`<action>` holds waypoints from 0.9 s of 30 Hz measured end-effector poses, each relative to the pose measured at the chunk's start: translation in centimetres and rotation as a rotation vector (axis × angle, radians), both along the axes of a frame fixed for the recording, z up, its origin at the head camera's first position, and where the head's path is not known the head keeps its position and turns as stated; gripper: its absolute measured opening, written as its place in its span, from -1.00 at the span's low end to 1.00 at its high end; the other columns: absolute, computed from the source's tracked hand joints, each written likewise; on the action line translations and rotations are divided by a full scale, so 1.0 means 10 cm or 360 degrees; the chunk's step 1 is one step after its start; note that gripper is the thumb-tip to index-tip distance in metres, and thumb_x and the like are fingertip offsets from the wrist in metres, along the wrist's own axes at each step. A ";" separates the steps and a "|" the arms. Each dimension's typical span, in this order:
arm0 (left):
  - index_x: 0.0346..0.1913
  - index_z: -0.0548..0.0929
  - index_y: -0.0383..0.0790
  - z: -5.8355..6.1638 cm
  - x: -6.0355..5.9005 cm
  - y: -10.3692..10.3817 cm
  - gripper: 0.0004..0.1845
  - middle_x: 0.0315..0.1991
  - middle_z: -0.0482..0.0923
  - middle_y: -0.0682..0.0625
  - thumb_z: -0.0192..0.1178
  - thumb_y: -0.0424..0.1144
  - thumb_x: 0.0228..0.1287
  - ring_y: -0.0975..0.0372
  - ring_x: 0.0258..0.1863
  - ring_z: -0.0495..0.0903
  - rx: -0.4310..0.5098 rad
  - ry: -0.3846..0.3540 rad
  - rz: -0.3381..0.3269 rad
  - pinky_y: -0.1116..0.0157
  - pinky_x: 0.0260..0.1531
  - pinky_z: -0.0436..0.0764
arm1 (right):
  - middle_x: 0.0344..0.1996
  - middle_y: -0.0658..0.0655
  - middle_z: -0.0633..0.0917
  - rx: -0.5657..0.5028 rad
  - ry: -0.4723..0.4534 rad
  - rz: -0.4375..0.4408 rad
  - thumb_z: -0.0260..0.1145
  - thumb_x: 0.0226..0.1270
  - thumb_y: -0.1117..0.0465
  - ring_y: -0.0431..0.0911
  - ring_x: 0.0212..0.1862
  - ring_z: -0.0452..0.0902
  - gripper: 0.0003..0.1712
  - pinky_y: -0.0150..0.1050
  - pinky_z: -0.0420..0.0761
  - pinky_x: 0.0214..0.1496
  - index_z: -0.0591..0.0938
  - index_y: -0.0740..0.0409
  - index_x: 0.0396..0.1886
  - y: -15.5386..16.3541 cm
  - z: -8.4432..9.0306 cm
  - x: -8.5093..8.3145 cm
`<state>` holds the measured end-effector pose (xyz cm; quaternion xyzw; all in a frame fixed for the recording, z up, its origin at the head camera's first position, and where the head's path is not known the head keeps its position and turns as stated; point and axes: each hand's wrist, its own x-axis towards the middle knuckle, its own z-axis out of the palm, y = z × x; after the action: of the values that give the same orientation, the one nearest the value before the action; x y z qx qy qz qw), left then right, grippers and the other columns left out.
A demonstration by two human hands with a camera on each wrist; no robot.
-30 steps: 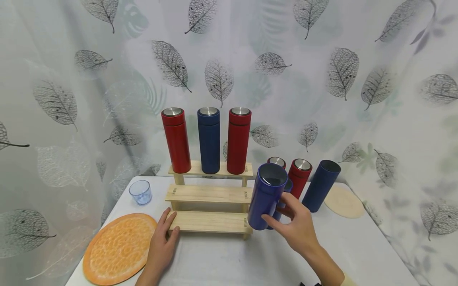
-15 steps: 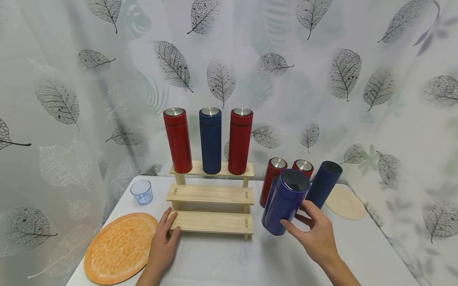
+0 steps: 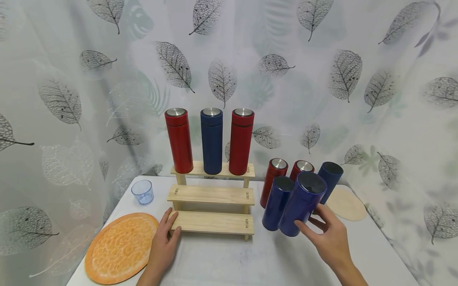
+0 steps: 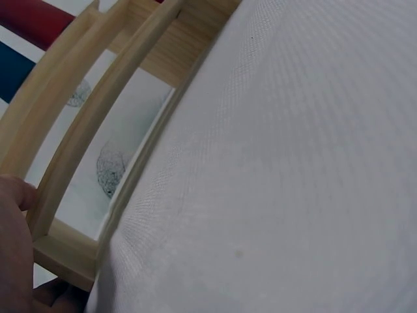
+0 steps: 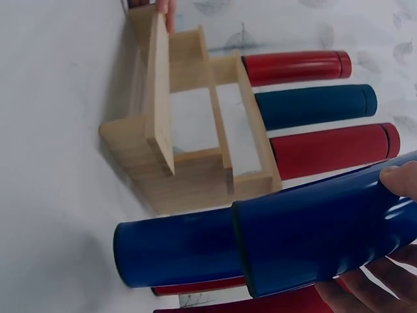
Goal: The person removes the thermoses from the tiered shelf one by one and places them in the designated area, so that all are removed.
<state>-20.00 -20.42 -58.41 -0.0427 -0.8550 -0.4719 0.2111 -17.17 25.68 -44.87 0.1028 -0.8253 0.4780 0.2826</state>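
Observation:
My right hand (image 3: 327, 240) holds a shiny blue thermos bottle (image 3: 302, 206) round its side, thumb on the near face. The bottle leans to the right, its base off the table in the right wrist view. Close to its left stands another shiny blue thermos (image 3: 277, 204). My left hand (image 3: 162, 244) grips the left end of a three-step wooden rack (image 3: 214, 222); in the left wrist view a fingertip (image 4: 23, 193) touches the plank. On the top step stand a red thermos (image 3: 180, 145), a matte blue one (image 3: 212, 145) and a second red one (image 3: 241, 145).
Behind the held bottle are two red thermoses (image 3: 273, 178) and a dark blue one (image 3: 330, 176), partly covered. A round wooden board (image 3: 347, 204) lies farther right. At left are a light blue glass (image 3: 142, 191) and an orange round mat (image 3: 119, 248). A leaf-print curtain (image 3: 229, 51) hangs behind.
My right hand has carried the blue thermos rightward from beside the rack, past the other shiny blue one, which now shows fully. The left hand has stayed at the rack's end.

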 end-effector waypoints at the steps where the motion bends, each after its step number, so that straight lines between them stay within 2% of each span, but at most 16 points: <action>1: 0.54 0.51 -0.33 0.00 0.00 0.00 -0.47 0.67 0.22 -0.24 0.25 -0.26 0.64 -0.21 0.62 0.17 0.0003 0.0005 -0.0002 0.67 0.32 -0.05 | 0.11 -0.12 0.72 0.0002 -0.0012 -0.0014 0.73 0.08 0.46 -0.38 0.06 0.65 -0.19 -0.48 0.65 0.03 0.66 0.18 0.36 0.01 -0.01 -0.01; 7: 0.54 0.52 -0.34 0.00 0.00 0.01 -0.47 0.66 0.22 -0.24 0.25 -0.27 0.64 -0.21 0.61 0.18 0.0018 0.0020 -0.0001 0.72 0.29 0.03 | 0.11 0.08 0.74 0.0059 -0.0055 -0.0117 0.74 0.09 0.42 -0.48 0.01 0.62 -0.22 -0.53 0.62 0.01 0.66 0.23 0.35 0.10 -0.09 -0.10; 9: 0.54 0.51 -0.33 -0.01 0.00 0.01 -0.47 0.67 0.22 -0.24 0.25 -0.26 0.65 -0.20 0.61 0.18 0.0016 0.0014 0.0002 0.73 0.28 0.04 | 0.11 0.10 0.74 0.0062 -0.0062 -0.0149 0.75 0.09 0.42 -0.51 0.00 0.60 -0.21 -0.55 0.61 0.00 0.66 0.24 0.35 0.14 -0.13 -0.13; 16: 0.55 0.51 -0.33 0.00 0.00 0.01 -0.47 0.67 0.21 -0.24 0.24 -0.23 0.66 -0.20 0.62 0.17 0.0008 -0.0004 0.0003 0.74 0.27 0.03 | 0.09 -0.18 0.69 -0.0046 -0.0090 -0.0178 0.72 0.11 0.44 -0.52 0.04 0.61 -0.23 -0.51 0.63 0.01 0.66 0.25 0.36 0.28 -0.28 -0.25; 18: 0.55 0.51 -0.33 0.00 0.00 0.01 -0.47 0.67 0.21 -0.24 0.24 -0.23 0.65 -0.20 0.62 0.18 0.0006 -0.0001 0.0003 0.74 0.27 0.03 | 0.09 -0.20 0.68 -0.0073 -0.0095 -0.0170 0.71 0.13 0.44 -0.51 0.06 0.61 -0.24 -0.50 0.63 0.02 0.66 0.26 0.36 0.31 -0.32 -0.28; 22: 0.55 0.50 -0.34 0.01 0.00 0.01 -0.47 0.67 0.21 -0.25 0.24 -0.24 0.65 -0.20 0.62 0.18 0.0008 0.0003 -0.0001 0.73 0.27 0.02 | 0.08 -0.11 0.70 -0.0106 -0.0107 -0.0176 0.70 0.15 0.44 -0.51 0.08 0.60 -0.27 -0.48 0.64 0.03 0.66 0.29 0.34 0.36 -0.43 -0.37; 27: 0.55 0.50 -0.34 0.00 0.00 0.01 -0.47 0.67 0.21 -0.23 0.23 -0.23 0.66 -0.19 0.62 0.17 0.0007 -0.0008 0.0004 0.73 0.28 0.01 | 0.10 0.13 0.73 -0.0136 -0.0144 -0.0178 0.69 0.18 0.42 -0.50 0.08 0.60 -0.29 -0.46 0.65 0.04 0.65 0.30 0.35 0.39 -0.56 -0.45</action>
<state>-20.01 -20.34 -58.36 -0.0400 -0.8545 -0.4736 0.2098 -21.70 29.58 -50.43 0.0225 -0.8205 0.5005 0.2754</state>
